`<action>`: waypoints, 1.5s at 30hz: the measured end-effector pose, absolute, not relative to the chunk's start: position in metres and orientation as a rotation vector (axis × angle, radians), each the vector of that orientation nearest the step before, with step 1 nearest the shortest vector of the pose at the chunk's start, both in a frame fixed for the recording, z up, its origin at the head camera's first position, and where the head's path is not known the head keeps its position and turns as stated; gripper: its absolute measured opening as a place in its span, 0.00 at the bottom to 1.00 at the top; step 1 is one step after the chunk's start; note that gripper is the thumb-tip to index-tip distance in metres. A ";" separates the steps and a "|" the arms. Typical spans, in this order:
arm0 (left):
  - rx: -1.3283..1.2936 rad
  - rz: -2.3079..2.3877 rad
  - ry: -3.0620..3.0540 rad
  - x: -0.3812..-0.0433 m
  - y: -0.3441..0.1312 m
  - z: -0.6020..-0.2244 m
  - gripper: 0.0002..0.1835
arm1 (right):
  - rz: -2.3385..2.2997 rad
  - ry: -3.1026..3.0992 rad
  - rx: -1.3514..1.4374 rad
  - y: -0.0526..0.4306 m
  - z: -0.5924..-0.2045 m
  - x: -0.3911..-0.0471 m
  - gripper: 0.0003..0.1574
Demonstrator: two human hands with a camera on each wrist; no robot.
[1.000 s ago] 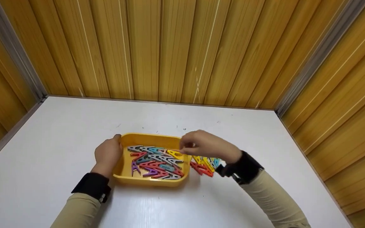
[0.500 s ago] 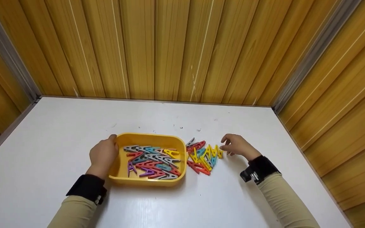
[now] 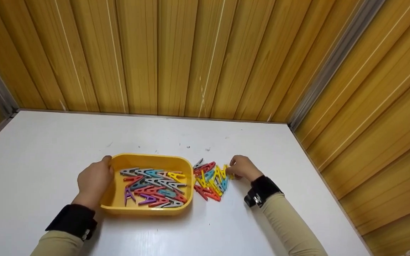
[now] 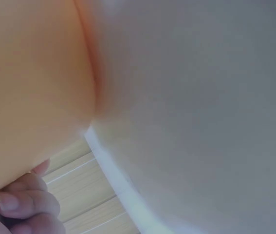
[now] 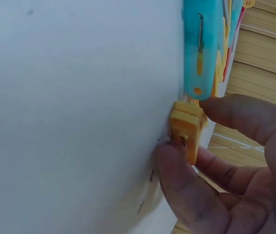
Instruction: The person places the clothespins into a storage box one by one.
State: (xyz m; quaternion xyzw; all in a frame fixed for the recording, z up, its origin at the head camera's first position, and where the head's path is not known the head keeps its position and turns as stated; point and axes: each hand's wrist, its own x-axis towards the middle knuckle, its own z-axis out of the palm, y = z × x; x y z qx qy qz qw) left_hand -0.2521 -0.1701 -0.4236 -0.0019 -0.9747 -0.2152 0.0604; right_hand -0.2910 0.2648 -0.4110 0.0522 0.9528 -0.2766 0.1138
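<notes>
Grip: Your left grip point(image 3: 94, 179) holds the left side of the yellow tray point(image 3: 144, 212). Your right grip point(image 3: 243, 168) seems to pinch a yellow clip point(image 5: 185, 126) between thumb and fingers.
Table: The white table point(image 3: 226, 227) looks smooth, so a tug from your left side could make the tray slide.
Tray: If you tip it up, the clips in the tray point(image 3: 155, 186) could slip into a heap. A clip dropped on top could knock them crooked too.
Loose pile: The loose clips point(image 3: 210, 185) lie just beside the tray's right wall, all jumbled. Pull fast and one may drag others along.
Blue clip: This blue clip point(image 5: 198, 73) is right by your finger, so you could bump it.
Yellow clip: It sits at the pile's right end. Squeeze it badly and it could pop out.
</notes>
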 end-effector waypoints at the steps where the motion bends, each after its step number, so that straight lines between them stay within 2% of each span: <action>1: 0.002 -0.643 -2.953 -0.251 -0.172 -0.423 0.21 | -0.809 2.788 0.163 0.262 -0.412 -0.292 0.15; 9: 0.033 -0.659 -2.961 -0.254 -0.163 -0.428 0.22 | -0.729 2.790 0.107 0.275 -0.410 -0.295 0.10; 13: 0.058 -0.652 -2.960 -0.253 -0.164 -0.430 0.22 | -0.717 2.772 0.050 0.273 -0.399 -0.300 0.16; 17: 0.056 -0.622 -2.924 -0.253 -0.169 -0.425 0.21 | -0.799 2.772 -0.091 0.254 -0.371 -0.304 0.25; 22: 0.023 -0.601 -2.906 -0.253 -0.172 -0.420 0.20 | -0.850 2.767 -0.435 0.204 -0.333 -0.295 0.26; 28: 0.048 -0.598 -2.931 -0.254 -0.179 -0.418 0.21 | -0.695 2.667 -0.829 0.107 -0.307 -0.276 0.27; 32: 0.050 -0.603 -2.938 -0.256 -0.180 -0.418 0.21 | -0.451 2.604 -1.062 0.049 -0.313 -0.268 0.24; 36: 0.027 -0.598 -2.924 -0.259 -0.177 -0.418 0.20 | -0.257 2.564 -1.231 0.012 -0.331 -0.266 0.18; 40: 0.009 -0.607 -2.906 -0.263 -0.173 -0.419 0.20 | -0.115 2.581 -1.295 -0.006 -0.347 -0.266 0.16; 45: -0.006 -0.623 -2.890 -0.265 -0.172 -0.419 0.19 | 0.011 2.612 -1.230 -0.014 -0.362 -0.262 0.16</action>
